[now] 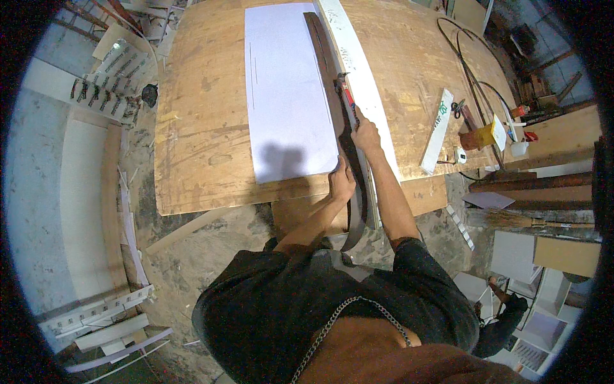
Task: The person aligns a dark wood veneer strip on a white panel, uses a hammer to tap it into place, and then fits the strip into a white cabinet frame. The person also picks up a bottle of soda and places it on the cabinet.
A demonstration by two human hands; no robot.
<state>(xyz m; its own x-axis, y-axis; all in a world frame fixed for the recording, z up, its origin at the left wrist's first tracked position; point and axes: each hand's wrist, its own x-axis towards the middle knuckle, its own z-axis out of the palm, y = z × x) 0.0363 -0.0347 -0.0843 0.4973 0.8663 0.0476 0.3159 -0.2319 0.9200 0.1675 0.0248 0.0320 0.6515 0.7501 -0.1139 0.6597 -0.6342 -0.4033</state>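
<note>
My right hand [366,136] is closed round the handle of a hammer [348,95] with a red part below its dark metal head. The head is over a long dark strip [332,89]. This strip runs along the right edge of a white panel [288,89] lying flat on the wooden worktable [198,96]. Its near end curves down off the table towards my body. My left hand [342,182] has its fingers curled at the strip, by the panel's near right corner. A long white board [358,70] lies just right of the strip.
On the table's right are a marked white offcut [437,131], scissors [457,109], a tape measure [460,154], a yellowish container [480,137] and a looped dark strip [470,70]. Another person [505,320] is at lower right near white box-like units [550,297]. Boards lie on the floor at left.
</note>
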